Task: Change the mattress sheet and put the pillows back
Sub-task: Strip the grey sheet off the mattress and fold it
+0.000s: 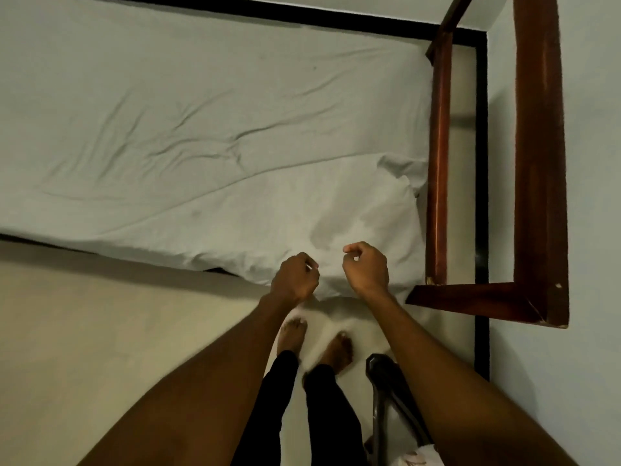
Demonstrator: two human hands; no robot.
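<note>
A wrinkled white sheet (208, 129) covers the mattress, which fills the upper left of the head view. Its near right corner (363, 227) is bunched and loose, and some white cloth hangs down to the floor by my feet. My left hand (295, 277) is closed in a fist at the near edge of that corner, with a bit of white cloth between its fingers. My right hand (366, 267) hovers just to the right with fingers curled, over the bunched corner. Whether it pinches the cloth is unclear. No pillows are in view.
A reddish wooden bed frame (537, 163) stands at the right end of the mattress, close to the pale wall. A dark chair-like object (386, 381) is beside my right leg. My bare feet (316, 341) stand on the light floor.
</note>
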